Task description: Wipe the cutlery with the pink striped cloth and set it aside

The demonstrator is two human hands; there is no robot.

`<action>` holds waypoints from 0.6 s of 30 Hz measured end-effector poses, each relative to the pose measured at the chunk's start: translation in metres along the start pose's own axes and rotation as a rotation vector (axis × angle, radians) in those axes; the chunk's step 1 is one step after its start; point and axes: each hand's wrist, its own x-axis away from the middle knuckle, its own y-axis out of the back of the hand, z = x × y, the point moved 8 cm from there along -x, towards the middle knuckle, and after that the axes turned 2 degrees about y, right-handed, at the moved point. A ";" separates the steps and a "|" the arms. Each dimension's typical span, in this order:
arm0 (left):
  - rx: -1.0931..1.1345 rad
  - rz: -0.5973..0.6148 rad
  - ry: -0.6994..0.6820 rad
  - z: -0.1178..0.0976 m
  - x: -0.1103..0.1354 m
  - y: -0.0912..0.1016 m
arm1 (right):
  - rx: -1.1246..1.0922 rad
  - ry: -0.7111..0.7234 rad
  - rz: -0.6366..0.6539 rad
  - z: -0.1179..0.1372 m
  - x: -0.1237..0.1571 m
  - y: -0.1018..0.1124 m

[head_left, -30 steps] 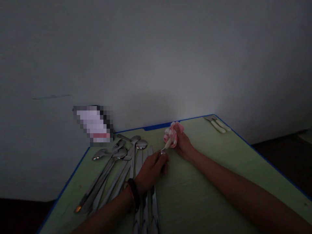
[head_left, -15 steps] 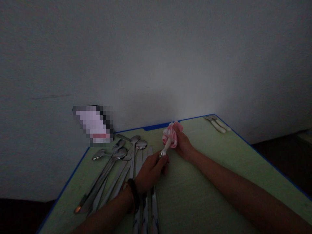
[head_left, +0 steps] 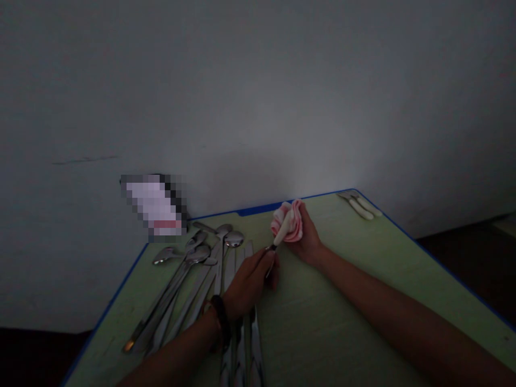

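Note:
My left hand [head_left: 252, 279], with a dark bracelet at the wrist, is closed around the metal end of a piece of cutlery. Its white handle [head_left: 282, 228] points up and away to the right; the hand hides most of the metal end, so its exact kind does not show. A crumpled pink and white cloth [head_left: 297, 223] is gripped in my right hand [head_left: 308, 242], bunched behind and beside that handle. Beneath and left of my left hand lie several metal spoons [head_left: 199, 253] and several table knives [head_left: 253, 344].
On the table's [head_left: 322, 322] far right corner lie white-handled forks [head_left: 360, 207], side by side. A phone-like device [head_left: 151, 201], blurred out, leans against the wall [head_left: 258, 97] at the back left. Blue trim [head_left: 419, 244] runs along the table edge.
The white handle has turned and shows more of its length against the cloth. My right hand and the cloth have rotated slightly. My left hand stays in nearly the same place.

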 end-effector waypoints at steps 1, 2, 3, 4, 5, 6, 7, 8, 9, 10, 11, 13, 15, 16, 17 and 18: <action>0.026 -0.002 0.014 0.002 0.000 0.000 | -0.048 -0.001 -0.012 0.000 0.000 0.001; 0.044 -0.005 0.022 0.003 0.000 0.000 | -0.042 -0.010 -0.019 -0.002 0.001 0.002; 0.053 -0.011 0.024 0.004 0.000 0.000 | -0.005 -0.021 -0.030 -0.005 0.001 0.004; 0.053 -0.015 0.022 0.004 0.000 0.001 | 0.047 -0.036 -0.041 -0.008 0.002 0.007; 0.048 -0.016 0.021 0.003 0.000 0.001 | 0.100 -0.052 -0.052 -0.010 0.002 0.010; 0.040 -0.015 0.019 0.003 0.000 0.001 | 0.144 -0.066 -0.058 -0.013 0.003 0.012; 0.030 -0.014 0.020 0.003 0.000 0.002 | 0.171 -0.078 -0.064 -0.015 0.003 0.014; 0.019 -0.013 0.022 0.002 0.000 0.002 | 0.181 -0.085 -0.069 -0.015 0.003 0.016; 0.005 -0.009 0.019 0.002 0.000 0.002 | 0.178 -0.091 -0.069 -0.015 0.003 0.017; -0.018 -0.002 0.009 0.000 0.000 0.001 | 0.168 -0.095 -0.064 -0.015 0.003 0.016; -0.051 0.005 -0.007 -0.001 0.001 0.000 | 0.155 -0.093 -0.064 -0.014 0.003 0.016; -0.137 0.017 -0.045 -0.005 0.002 -0.002 | 0.132 -0.063 -0.089 -0.009 0.002 0.016; -0.194 0.016 -0.081 -0.008 0.004 -0.005 | 0.127 -0.006 -0.136 -0.002 0.003 0.017; -0.195 0.010 -0.089 -0.008 0.005 -0.006 | 0.129 0.020 -0.159 0.000 0.003 0.018; -0.174 0.002 -0.091 -0.008 0.005 -0.006 | 0.136 0.035 -0.173 0.001 0.003 0.018; -0.139 -0.006 -0.084 -0.007 0.005 -0.006 | 0.144 0.045 -0.180 0.001 0.004 0.018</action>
